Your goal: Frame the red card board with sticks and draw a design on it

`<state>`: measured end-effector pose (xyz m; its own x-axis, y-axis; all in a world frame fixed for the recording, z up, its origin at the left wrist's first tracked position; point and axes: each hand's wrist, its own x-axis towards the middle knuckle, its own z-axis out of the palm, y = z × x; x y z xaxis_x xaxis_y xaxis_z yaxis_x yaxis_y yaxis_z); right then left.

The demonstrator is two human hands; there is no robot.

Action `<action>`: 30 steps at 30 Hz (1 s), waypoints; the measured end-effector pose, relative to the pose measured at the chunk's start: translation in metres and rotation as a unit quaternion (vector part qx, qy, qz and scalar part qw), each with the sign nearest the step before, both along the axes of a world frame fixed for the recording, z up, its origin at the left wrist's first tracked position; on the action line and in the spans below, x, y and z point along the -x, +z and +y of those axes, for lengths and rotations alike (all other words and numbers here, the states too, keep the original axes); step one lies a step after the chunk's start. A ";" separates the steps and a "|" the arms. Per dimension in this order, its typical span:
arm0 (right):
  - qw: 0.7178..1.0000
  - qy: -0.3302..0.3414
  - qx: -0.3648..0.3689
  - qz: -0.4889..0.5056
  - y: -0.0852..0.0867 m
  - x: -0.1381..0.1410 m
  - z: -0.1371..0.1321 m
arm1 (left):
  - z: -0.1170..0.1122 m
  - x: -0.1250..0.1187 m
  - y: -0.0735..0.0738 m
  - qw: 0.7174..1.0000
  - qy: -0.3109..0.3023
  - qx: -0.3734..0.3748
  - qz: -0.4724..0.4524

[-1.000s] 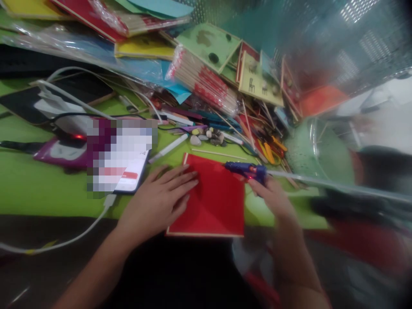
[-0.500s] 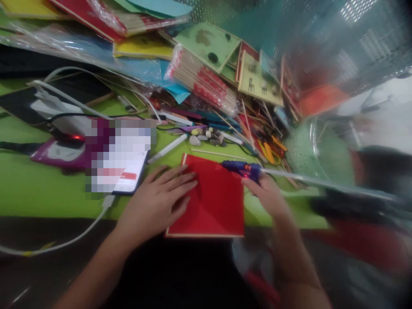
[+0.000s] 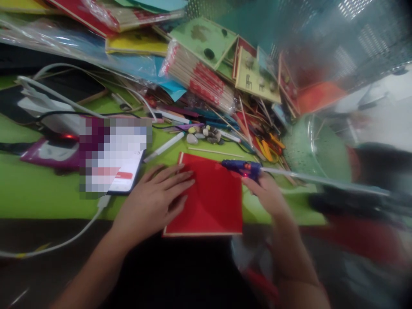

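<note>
at six o'clock on the green surface (image 3: 48, 201), right up against the person, lies a red panel (image 3: 214, 201) with pale edging, its near end jutting past the surface's edge. taking that panel as the middle of the dial, the left hand (image 3: 157, 195) rests at nine o'clock, palm down, its grip spread, with the fingertips laid over the panel's margin. at three o'clock the right hand (image 3: 265, 189) has its grip wrapped around a blue glue gun (image 3: 241, 168), a red light glowing on it and a long clear stick (image 3: 322, 180) trailing out the back toward three. the nozzle points at nine, by the panel's far edge around one o'clock; i can't tell whether it touches. just beyond, at twelve, there's a thin wooden stick (image 3: 215, 152), then a cluster of pebbles (image 3: 206, 135), and farther off a wrapped bundle of sticks (image 3: 199, 81). orange-handled scissors (image 3: 266, 150) sit at two. near ten, past the left hand, a lit phone (image 3: 124, 178) lies close to a purple power strip (image 3: 51, 154).
</note>
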<state>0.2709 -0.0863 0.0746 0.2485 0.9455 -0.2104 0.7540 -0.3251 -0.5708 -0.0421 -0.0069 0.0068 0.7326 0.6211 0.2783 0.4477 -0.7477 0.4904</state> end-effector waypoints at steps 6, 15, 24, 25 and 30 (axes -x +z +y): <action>1.000 -0.015 -0.007 0.001 0.003 -0.005 -0.004 | 0.001 0.000 -0.002 1.000 -0.004 0.012 -0.009; 0.998 -0.049 0.006 0.025 0.008 -0.012 -0.014 | 0.000 0.002 -0.002 1.000 -0.010 -0.023 -0.004; 1.000 -0.002 0.000 0.012 -0.001 -0.001 -0.003 | 0.001 0.000 0.001 0.999 -0.033 0.000 -0.008; 1.000 -0.002 -0.002 0.010 -0.001 -0.002 -0.004 | 0.002 0.000 0.001 0.999 -0.034 0.002 -0.008; 1.000 -0.029 -0.004 -0.001 0.003 -0.010 -0.011 | 0.001 0.001 -0.001 0.999 -0.035 -0.011 -0.007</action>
<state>0.2806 -0.0974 0.0774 0.3033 0.9312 -0.2019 0.7355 -0.3635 -0.5717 -0.0430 -0.0055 0.0059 0.7703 0.5624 0.3008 0.3874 -0.7872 0.4797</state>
